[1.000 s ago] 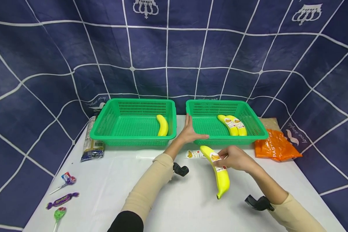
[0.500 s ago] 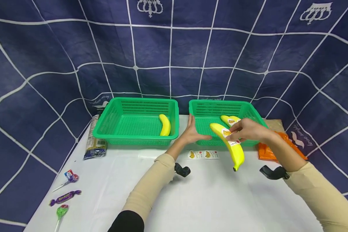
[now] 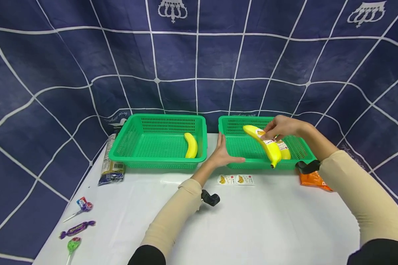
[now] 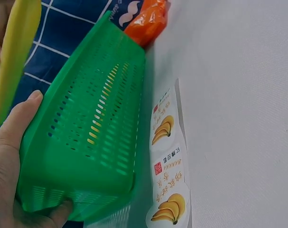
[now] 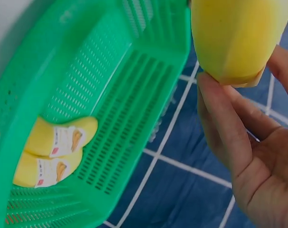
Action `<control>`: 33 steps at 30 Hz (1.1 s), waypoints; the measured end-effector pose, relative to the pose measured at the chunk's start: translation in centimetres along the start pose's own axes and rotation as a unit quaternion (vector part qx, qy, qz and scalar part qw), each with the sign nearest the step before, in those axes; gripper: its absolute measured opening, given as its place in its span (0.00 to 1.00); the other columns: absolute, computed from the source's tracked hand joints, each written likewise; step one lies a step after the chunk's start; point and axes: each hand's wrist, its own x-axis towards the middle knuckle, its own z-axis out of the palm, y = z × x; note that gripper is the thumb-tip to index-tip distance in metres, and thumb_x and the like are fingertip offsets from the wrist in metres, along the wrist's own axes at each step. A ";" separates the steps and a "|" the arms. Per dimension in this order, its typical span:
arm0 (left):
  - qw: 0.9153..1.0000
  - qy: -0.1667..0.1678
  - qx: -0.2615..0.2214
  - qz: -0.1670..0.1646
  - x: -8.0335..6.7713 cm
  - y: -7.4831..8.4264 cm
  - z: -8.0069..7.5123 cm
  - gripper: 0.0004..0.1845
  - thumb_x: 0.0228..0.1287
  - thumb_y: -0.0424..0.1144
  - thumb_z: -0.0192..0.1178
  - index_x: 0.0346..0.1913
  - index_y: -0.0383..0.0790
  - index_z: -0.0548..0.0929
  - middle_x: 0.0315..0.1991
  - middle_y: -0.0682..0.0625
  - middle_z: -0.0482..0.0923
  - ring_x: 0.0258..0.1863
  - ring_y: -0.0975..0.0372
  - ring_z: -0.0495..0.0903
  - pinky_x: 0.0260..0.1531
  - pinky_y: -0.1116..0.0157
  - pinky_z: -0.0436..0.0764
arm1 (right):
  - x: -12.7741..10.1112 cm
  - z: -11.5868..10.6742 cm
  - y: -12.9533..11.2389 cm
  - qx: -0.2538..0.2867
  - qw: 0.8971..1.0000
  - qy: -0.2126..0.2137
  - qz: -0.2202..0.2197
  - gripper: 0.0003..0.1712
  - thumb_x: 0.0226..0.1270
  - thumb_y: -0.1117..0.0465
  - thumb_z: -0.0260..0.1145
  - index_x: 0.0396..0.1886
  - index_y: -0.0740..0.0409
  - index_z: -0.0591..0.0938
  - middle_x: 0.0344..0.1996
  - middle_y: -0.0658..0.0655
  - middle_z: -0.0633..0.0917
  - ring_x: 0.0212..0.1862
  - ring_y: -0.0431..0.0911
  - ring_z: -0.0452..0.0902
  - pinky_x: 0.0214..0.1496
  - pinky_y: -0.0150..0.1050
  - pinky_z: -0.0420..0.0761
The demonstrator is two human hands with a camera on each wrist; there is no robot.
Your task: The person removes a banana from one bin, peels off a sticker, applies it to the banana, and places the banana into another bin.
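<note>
Right hand (image 3: 280, 127): fingers pinch a labelled banana (image 3: 264, 144), held in the air over the right green basket (image 3: 233, 147).
Left hand (image 3: 223, 154): fingers straight, thumb out, pressed flat against that basket's near left corner.
In right basket: 2 labelled bananas (image 5: 51, 154), side by side.
Left green basket (image 3: 136, 147): 1 plain banana (image 3: 191, 145).
Worktop (image 3: 252, 221): banana sticker strip (image 3: 236, 179) just before the right basket; orange packet (image 3: 313, 180) to its right.

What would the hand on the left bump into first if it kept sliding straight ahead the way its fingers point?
The left hand already rests on the near left corner of the right green basket, fingers pointing away beside its left wall. Straight on, it would probably slide along that wall toward the blue cloth backdrop; depth is hard to judge.
</note>
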 end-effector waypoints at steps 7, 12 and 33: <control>1.000 0.000 -0.006 -0.002 0.2 -0.5 -0.1 0.73 0.44 0.60 0.75 0.77 0.47 0.28 0.78 0.56 0.15 0.79 0.51 0.38 0.73 0.48 0.61 | 3.1 -1.3 1.8 0.005 1.000 -0.002 0.018 0.33 0.64 0.48 0.68 0.59 0.68 0.78 0.49 0.59 0.84 0.42 0.43 0.80 0.54 0.44 0.84; 1.000 0.000 -0.013 0.002 0.1 -0.5 -0.1 0.73 0.44 0.58 0.75 0.77 0.47 0.28 0.78 0.56 0.15 0.79 0.52 0.37 0.73 0.48 0.61 | 4.9 -1.8 3.4 0.019 0.999 -0.004 0.033 0.34 0.66 0.48 0.67 0.61 0.71 0.76 0.46 0.56 0.84 0.42 0.44 0.78 0.55 0.44 0.84; 1.000 0.011 0.001 -0.011 -0.1 -0.3 0.0 0.73 0.43 0.58 0.76 0.78 0.48 0.29 0.78 0.58 0.16 0.79 0.50 0.44 0.71 0.48 0.65 | 11.2 -0.9 7.8 -0.010 0.995 -0.066 0.069 0.29 0.64 0.53 0.69 0.55 0.74 0.78 0.40 0.55 0.85 0.37 0.42 0.80 0.49 0.42 0.86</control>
